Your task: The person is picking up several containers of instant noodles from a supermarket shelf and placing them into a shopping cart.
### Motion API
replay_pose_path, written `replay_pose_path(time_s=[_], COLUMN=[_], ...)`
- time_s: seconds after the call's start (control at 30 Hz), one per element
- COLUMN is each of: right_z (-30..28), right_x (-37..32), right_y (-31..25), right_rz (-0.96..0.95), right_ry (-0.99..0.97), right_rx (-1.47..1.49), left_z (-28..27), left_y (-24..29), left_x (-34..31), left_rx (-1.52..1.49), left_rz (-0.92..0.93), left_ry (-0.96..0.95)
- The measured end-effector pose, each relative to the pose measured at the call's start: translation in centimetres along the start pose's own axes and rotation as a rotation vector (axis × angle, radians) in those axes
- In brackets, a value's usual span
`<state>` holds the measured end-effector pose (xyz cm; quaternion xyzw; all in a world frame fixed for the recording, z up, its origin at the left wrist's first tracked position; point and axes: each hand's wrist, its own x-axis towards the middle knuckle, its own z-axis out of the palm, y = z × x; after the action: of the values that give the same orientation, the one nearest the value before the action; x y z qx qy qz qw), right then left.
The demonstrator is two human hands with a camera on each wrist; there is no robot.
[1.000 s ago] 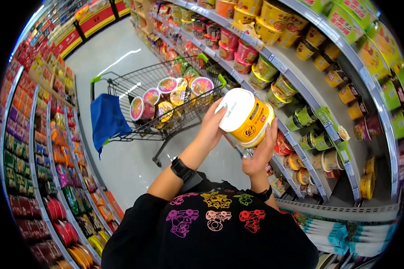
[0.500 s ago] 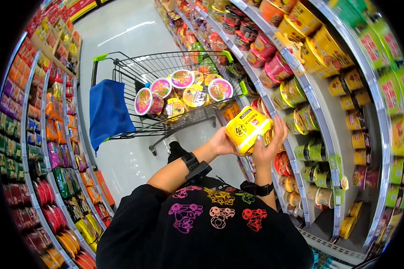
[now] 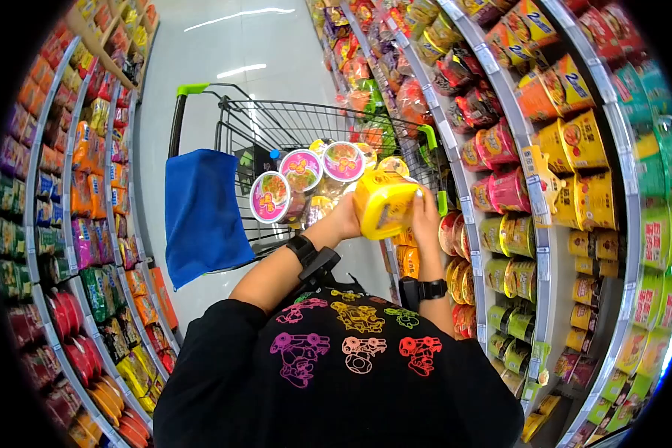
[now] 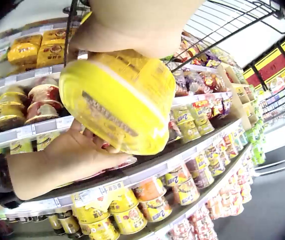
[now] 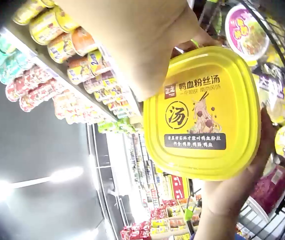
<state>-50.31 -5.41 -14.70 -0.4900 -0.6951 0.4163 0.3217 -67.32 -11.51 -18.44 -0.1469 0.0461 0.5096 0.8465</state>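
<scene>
A yellow square-shaped tub [image 3: 384,203] is held up in front of the chest between both hands. The left hand [image 3: 341,219] grips its left side, and the right hand [image 3: 425,218] holds the right side. In the right wrist view the tub's printed yellow lid [image 5: 202,112] faces the camera, with the left hand [image 5: 232,187] curled round the far edge. The left wrist view shows the tub [image 4: 117,102] from another side, the right hand [image 4: 65,155] against its lower edge. Several round bowls [image 3: 302,170] with pink-rimmed lids lie in the cart beyond.
A metal shopping cart [image 3: 313,112] with green corners stands ahead, a blue cloth [image 3: 205,216] over its left end. Shelves of instant noodles [image 3: 590,201] run along the right. Packaged goods fill the left shelves [image 3: 89,201]. Grey floor [image 3: 224,45] stretches ahead.
Both hands have turned the tub from its white underside to its yellow lid and brought it up nearer the cart. The view has swung, with the cart now closer.
</scene>
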Motion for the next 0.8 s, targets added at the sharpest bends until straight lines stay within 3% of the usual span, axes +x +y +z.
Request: replay_pose_path(time_s=[0.1, 0.2, 0.3, 0.33, 0.43, 0.6, 0.8], right_z=[4.6, 7.7, 9.7, 10.2, 12.1, 13.6, 13.3], right_x=[0.9, 2.3, 3.6, 3.9, 4.5, 3.1, 2.3], right_y=[-1.1, -0.1, -0.4, -0.3, 1.8, 2.0, 2.0], right_rz=[0.001, 0.136, 0.090, 0.087, 0.080, 0.202, 0.174], right_ry=[-0.007, -0.100, -0.251, -0.288, -0.395, -0.448, -0.553], right_rx=[-0.156, -0.252, -0.426, -0.453, -0.533, -0.613, -0.724], left_z=[-0.9, -3.1, -1.9, -3.8, -6.8, -6.3, -7.9], left_y=[2.7, 3.5, 3.8, 4.1, 4.1, 4.0, 3.8], left_x=[-1.4, -2.1, -3.7, -3.5, -3.9, -5.6, -5.5], left_rx=[-0.036, -0.062, -0.085, -0.214, -0.239, -0.186, -0.089], left_rz=[0.111, 0.205, 0.162, 0.081, 0.056, 0.190, 0.337], left_ry=[0.256, 0.352, 0.379, 0.290, 0.411, 0.639, 0.672])
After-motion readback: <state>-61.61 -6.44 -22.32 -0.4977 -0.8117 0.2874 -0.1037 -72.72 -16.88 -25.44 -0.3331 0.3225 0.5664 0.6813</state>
